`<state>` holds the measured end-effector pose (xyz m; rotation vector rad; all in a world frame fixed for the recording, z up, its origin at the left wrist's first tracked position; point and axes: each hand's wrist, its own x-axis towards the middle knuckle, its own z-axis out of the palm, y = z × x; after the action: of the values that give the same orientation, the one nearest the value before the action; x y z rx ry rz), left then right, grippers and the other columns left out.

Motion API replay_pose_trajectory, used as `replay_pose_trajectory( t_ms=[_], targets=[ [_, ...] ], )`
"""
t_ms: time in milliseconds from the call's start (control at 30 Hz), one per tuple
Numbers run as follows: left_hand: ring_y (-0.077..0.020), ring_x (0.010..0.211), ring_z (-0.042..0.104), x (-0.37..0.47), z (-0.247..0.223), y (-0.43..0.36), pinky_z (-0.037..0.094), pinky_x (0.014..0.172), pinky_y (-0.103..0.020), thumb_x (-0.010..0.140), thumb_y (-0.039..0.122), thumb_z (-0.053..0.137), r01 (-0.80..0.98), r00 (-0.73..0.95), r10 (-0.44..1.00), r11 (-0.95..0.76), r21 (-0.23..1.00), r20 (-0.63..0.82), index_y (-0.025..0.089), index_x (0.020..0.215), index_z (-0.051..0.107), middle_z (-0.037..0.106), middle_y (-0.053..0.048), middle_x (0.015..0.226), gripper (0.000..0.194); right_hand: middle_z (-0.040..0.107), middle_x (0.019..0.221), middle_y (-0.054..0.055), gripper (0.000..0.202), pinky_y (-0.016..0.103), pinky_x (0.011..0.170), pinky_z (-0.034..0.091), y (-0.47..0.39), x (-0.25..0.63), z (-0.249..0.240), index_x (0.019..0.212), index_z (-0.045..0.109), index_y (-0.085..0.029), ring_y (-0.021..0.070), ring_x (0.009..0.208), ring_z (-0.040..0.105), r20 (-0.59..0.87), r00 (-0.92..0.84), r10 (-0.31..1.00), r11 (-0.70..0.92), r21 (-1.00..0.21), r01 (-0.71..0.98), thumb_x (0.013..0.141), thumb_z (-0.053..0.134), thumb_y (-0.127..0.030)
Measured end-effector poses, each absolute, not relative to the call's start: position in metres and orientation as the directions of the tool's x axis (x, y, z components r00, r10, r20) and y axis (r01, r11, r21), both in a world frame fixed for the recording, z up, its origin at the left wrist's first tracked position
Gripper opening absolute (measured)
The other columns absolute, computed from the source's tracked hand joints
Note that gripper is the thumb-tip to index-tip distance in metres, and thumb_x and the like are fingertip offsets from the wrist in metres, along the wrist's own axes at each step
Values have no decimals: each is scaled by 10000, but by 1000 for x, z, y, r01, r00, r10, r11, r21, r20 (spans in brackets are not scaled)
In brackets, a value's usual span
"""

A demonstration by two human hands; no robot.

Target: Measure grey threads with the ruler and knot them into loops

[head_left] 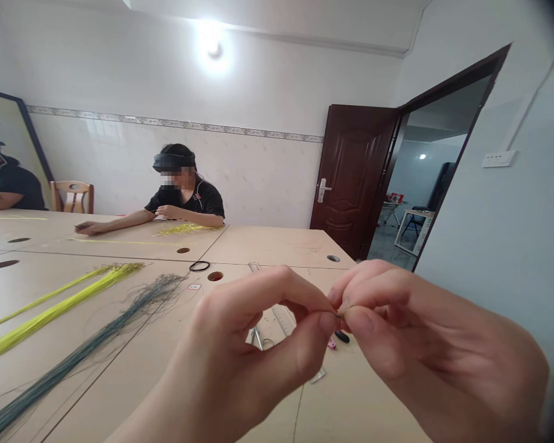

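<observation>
My left hand (268,344) is raised over the table, its thumb and forefinger closed in a pinch. My right hand (425,344) pinches at the same spot, its fingertips meeting the left ones. Whatever lies between the fingertips is too small and hidden to make out. Left of my hands, a bundle of dark green-grey strands (99,341) with frayed, loose ends lies across the table. Two bundles of yellow strands lie beyond it, a thick one (60,309) and a thin one (41,299). Behind my left hand, metal scissors (257,337) and a clear ruler (281,319) show partly.
A black ring (199,266) lies near a round hole (215,277) in the tabletop (268,243). Across the table a person (184,191) sits by yellow strands (184,229); another person (9,175) sits far left. A brown door (351,178) stands ajar at the right.
</observation>
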<state>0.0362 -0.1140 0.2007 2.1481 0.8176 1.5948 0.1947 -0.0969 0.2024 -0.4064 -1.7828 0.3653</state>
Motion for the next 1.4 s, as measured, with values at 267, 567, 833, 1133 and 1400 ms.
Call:
replay_pose_trajectory(
  t_ms=[267, 567, 833, 1133, 1400],
  targets=[
    [-62, 588, 561, 36, 200, -113, 461, 533, -156, 805, 88, 567, 234, 204, 623, -780, 580, 755, 208, 740, 608, 612, 66, 644, 142, 613, 674, -29, 118, 143, 587, 543, -97, 196, 201, 718, 602, -189, 95, 658, 618, 861, -227, 456, 890, -446, 96, 817, 580, -130],
    [-73, 577, 560, 36, 202, -114, 453, 512, -170, 790, 79, 560, 236, 200, 635, -771, 592, 747, 198, 718, 605, 610, 53, 632, 146, 620, 669, -20, 124, 180, 568, 558, -98, 195, 202, 714, 607, -200, 112, 634, 611, 857, -219, 466, 885, -453, 111, 825, 583, -150],
    [-69, 591, 565, 36, 203, -113, 452, 523, -170, 778, 65, 552, 250, 187, 639, -766, 593, 746, 206, 714, 598, 609, 64, 646, 161, 620, 679, -16, 119, 172, 538, 524, -97, 196, 201, 713, 605, -195, 106, 627, 603, 867, -230, 442, 897, -423, 130, 825, 585, -163],
    [-67, 580, 562, 35, 203, -113, 453, 534, -176, 760, 77, 572, 264, 182, 633, -769, 582, 753, 206, 720, 602, 612, 72, 645, 139, 614, 742, -4, 136, 239, 546, 477, -93, 198, 202, 736, 596, -200, 138, 684, 606, 870, -272, 410, 909, -366, 200, 864, 558, -173],
    [-61, 576, 555, 37, 204, -113, 449, 542, -170, 747, 52, 558, 256, 167, 635, -767, 588, 755, 203, 705, 599, 609, 68, 635, 161, 610, 794, 19, 103, 265, 587, 519, -97, 201, 205, 788, 598, -202, 160, 734, 594, 852, -337, 401, 914, -344, 218, 867, 550, -157]
  ],
)
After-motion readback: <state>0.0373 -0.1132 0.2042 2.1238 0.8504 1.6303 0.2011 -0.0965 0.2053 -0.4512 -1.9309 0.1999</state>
